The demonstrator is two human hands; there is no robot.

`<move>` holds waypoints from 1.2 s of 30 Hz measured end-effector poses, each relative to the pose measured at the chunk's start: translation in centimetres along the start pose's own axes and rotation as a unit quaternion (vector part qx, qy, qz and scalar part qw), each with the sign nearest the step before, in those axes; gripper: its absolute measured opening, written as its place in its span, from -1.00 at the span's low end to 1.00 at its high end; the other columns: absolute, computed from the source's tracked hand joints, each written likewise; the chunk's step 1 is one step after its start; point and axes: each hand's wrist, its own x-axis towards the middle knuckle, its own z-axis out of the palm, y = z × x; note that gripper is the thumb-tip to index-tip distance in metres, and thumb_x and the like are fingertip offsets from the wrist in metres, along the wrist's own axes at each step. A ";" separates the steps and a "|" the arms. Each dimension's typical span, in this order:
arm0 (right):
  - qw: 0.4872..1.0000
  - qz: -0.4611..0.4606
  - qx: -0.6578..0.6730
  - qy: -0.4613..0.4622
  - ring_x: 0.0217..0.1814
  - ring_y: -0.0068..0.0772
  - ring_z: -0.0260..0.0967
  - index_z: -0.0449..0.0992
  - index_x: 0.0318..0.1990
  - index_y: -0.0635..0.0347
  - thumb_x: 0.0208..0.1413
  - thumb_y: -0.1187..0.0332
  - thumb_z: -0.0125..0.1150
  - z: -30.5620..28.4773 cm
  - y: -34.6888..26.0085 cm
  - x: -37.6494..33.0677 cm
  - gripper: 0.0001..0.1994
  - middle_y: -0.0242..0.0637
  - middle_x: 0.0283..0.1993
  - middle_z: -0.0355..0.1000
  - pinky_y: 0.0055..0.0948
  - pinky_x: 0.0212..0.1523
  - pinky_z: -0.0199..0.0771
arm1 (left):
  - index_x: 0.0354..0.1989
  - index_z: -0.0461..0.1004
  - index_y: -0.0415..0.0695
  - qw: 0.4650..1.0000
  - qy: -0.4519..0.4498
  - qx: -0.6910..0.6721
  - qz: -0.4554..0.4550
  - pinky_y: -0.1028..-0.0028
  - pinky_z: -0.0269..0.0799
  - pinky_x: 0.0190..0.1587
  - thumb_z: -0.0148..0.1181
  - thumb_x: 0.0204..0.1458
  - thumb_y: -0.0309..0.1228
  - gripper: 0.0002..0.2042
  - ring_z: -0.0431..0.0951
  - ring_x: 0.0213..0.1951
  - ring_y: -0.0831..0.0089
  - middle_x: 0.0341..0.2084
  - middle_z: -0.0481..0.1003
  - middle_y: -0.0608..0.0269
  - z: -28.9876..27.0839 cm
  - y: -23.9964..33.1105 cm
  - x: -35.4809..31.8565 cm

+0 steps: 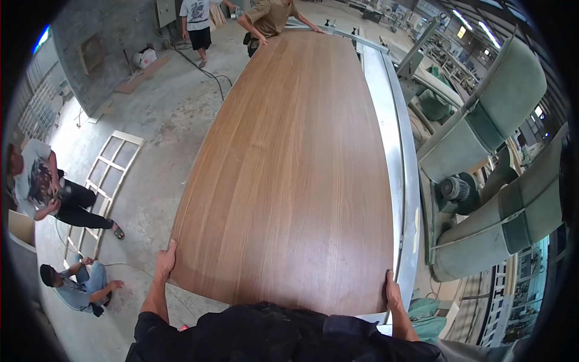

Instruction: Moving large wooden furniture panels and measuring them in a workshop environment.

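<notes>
A large brown wood-grain panel (289,169) stretches away from me, lying flat. My left hand (166,260) grips its near left edge, thumb up on the side and the other fingers hidden beneath. On the near right edge, my right hand (393,291) also holds the panel, its fingers mostly out of sight. The panel's near end is close to my body in dark clothing. Across from me a co-worker in a tan shirt (272,17) stands at the far end, one hand at the far left corner and the other on the far edge.
A pale metal rail (405,145) runs along the panel's right side. Farther right stand large grey-green bags (512,96) and a motor (455,188). At left, a slatted wooden frame (114,163) lies near a standing person (45,181) and a squatting person (87,283). Cables (205,71) cross the floor.
</notes>
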 end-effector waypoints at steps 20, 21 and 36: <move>0.996 -0.033 -0.080 0.007 0.23 0.18 0.32 0.32 0.14 0.72 0.10 -0.44 -0.13 2.6 -0.6 -4.6 0.06 0.37 0.16 0.34 -0.15 0.22 0.27 | -0.05 0.41 -0.67 0.994 0.031 -0.101 0.037 0.23 0.30 0.17 -0.01 0.08 0.29 -0.07 0.45 0.14 -0.13 -0.09 0.45 -0.56 -2.2 -13.4 -1.6; 0.995 -0.054 -0.090 0.003 0.21 0.18 0.33 0.32 0.13 0.73 0.09 -0.45 -0.13 2.7 -1.0 -4.1 0.06 0.37 0.16 0.34 -0.15 0.20 0.28 | -0.05 0.41 -0.67 0.994 0.038 -0.100 0.033 0.23 0.30 0.17 -0.01 0.08 0.29 -0.07 0.45 0.14 -0.13 -0.09 0.45 -0.56 -2.6 -13.7 -1.5; 0.989 -0.073 -0.125 -0.033 0.15 0.17 0.37 0.36 0.09 0.73 0.09 -0.46 -0.13 3.4 -3.3 -1.1 0.07 0.36 0.08 0.39 -0.09 0.15 0.31 | 0.00 0.38 -0.67 0.995 0.065 -0.062 -0.031 0.24 0.29 0.16 0.00 0.06 0.31 -0.04 0.43 0.15 -0.15 -0.06 0.44 -0.57 -1.9 -15.9 -5.8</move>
